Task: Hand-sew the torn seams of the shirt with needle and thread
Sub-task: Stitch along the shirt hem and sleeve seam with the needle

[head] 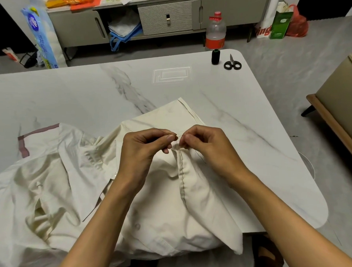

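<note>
Head view: what lies at nine o'clock?
— Shirt (59,177), cream and rumpled, on the table (70,93). It spreads from nine o'clock round to six and hangs over the near edge.

And at the centre?
— Left hand (143,148), fingers curled. Thumb and forefinger pinch the thread (163,131), a thin dark line trailing off toward eleven o'clock. Just right of it the seam (181,173) stands up as a ridge, with dark stitches running down it toward six o'clock.

The other hand?
— Right hand (203,146), curled too, pinches the top of that ridge. The two thumbs are nearly touching, and the thread meets them there.

Anything farther right?
— At one o'clock, by the table's far corner, a black spool (215,56) stands upright. Scissors (232,63) lie just beside it, well apart from the shirt.
</note>
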Action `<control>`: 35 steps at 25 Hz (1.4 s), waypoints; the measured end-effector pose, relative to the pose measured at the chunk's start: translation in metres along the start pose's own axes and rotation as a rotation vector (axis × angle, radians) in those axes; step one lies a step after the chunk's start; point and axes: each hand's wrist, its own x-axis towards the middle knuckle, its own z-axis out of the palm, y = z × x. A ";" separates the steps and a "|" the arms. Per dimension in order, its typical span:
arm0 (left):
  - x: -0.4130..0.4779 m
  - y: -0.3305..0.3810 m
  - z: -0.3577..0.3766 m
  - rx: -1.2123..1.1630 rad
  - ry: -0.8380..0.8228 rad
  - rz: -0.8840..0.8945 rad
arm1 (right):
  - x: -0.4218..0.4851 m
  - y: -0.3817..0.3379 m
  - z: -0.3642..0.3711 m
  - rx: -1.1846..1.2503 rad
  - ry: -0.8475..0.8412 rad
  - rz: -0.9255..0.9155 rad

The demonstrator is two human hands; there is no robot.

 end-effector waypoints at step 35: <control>-0.010 -0.003 0.019 -0.380 0.032 -0.357 | -0.004 0.002 -0.017 0.587 0.314 0.311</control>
